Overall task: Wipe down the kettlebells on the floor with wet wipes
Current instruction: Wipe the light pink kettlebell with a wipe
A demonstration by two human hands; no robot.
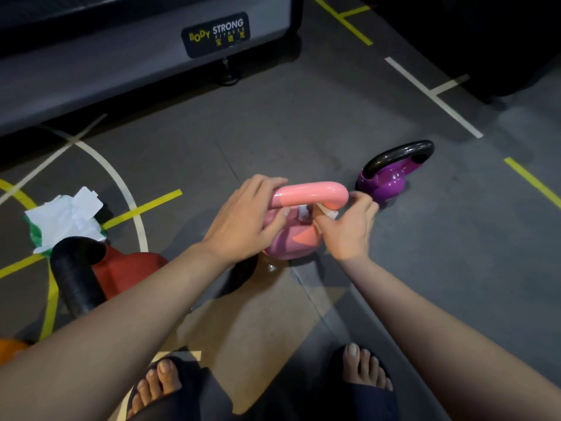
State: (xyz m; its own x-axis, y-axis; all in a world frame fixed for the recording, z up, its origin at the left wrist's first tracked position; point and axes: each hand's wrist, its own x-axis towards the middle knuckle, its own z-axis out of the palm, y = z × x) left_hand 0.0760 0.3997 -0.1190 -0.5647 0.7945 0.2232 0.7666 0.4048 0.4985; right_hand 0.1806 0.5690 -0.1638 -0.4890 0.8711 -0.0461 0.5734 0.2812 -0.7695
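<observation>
Two hands on glossy pink kettlebell, I see: L hand grips handle, R hand pinches white wet wipe against it.

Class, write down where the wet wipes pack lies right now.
In the head view, the wet wipes pack lies on the floor at far left, just beyond the red kettlebell.

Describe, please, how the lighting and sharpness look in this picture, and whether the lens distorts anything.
Head view: dim overall, top right corner nearly black; a warmer lit patch on the floor by the feet; small glare spots on the purple kettlebell and the pink kettlebell; the wide lens bows the floor lines and stretches the forearms.
</observation>
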